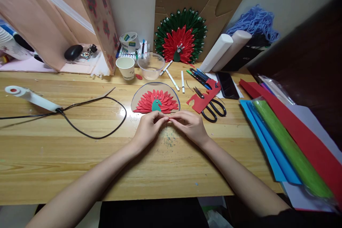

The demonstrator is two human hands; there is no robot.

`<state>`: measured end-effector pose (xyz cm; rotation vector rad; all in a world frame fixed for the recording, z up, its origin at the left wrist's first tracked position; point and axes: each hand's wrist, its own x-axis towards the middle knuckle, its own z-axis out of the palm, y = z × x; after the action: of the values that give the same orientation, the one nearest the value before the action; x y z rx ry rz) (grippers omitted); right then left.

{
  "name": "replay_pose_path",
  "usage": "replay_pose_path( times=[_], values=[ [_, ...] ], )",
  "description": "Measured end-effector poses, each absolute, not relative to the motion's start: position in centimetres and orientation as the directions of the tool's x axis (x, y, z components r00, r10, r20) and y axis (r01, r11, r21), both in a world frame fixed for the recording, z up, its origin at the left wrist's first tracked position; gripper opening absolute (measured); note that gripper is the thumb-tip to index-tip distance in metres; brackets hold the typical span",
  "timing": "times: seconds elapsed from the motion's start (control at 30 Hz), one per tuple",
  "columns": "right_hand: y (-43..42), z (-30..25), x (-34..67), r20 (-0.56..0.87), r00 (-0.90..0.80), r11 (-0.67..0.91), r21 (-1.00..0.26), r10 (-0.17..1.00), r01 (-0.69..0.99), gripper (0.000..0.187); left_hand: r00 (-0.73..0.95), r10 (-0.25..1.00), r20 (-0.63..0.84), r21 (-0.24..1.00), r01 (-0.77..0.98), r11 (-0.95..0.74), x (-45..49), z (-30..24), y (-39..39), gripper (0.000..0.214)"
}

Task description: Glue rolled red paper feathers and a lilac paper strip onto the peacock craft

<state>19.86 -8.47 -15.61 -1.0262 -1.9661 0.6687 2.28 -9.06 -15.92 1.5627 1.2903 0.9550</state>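
My left hand [148, 127] and my right hand [188, 124] rest on the wooden table [80, 149], fingertips pinched together and meeting at the middle. Whatever they pinch is too small to make out. Just beyond the fingertips lies a half-round cardboard piece [155, 100] covered with red paper petals and a small teal peacock body. A finished red and green peacock fan [180, 40] leans upright against the back wall.
Black scissors [212, 108] lie on a red paper scrap [204, 99] to the right, near a black phone [227, 85] and pens. Coloured paper sheets [288, 142] overhang the right edge. A glue gun [29, 97] with black cable lies left. A paper cup [126, 67] and clear bowl [151, 66] stand behind.
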Motion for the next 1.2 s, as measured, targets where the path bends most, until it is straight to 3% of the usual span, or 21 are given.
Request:
replay_pose_path(
  times=[0.23, 0.57, 0.9, 1.07, 1.2],
  values=[
    [-8.3, -15.4, 19.9, 0.396, -0.335, 0.512, -0.747, 0.855, 0.424, 0.009, 0.186, 0.982, 0.043, 0.947, 0.307, -0.099, 2.4, -15.8, -9.1, 0.020],
    [-8.6, -15.1, 19.7, 0.342, -0.291, 0.436, -0.818, 0.893, 0.376, 0.008, 0.211, 0.955, -0.210, 0.977, 0.017, 0.211, 2.4, -14.5, -8.6, 0.025],
    [-8.5, -15.1, 19.9, 0.390, -0.351, 0.506, -0.789, 0.851, 0.350, 0.009, 0.253, 0.928, -0.272, 0.961, 0.024, 0.275, 2.0, -14.0, -8.5, 0.025],
    [-8.6, -15.3, 19.6, 0.155, -0.326, 0.238, -0.943, 0.933, 0.233, 0.013, 0.228, 0.951, -0.209, 0.977, 0.017, 0.210, 2.1, -14.2, -8.6, 0.029],
    [-8.4, -15.4, 19.5, -0.006, -0.336, 0.042, -0.990, 0.942, 0.136, 0.016, 0.227, 0.964, -0.140, 0.990, 0.031, 0.136, 2.3, -14.6, -8.9, 0.026]
  ],
)
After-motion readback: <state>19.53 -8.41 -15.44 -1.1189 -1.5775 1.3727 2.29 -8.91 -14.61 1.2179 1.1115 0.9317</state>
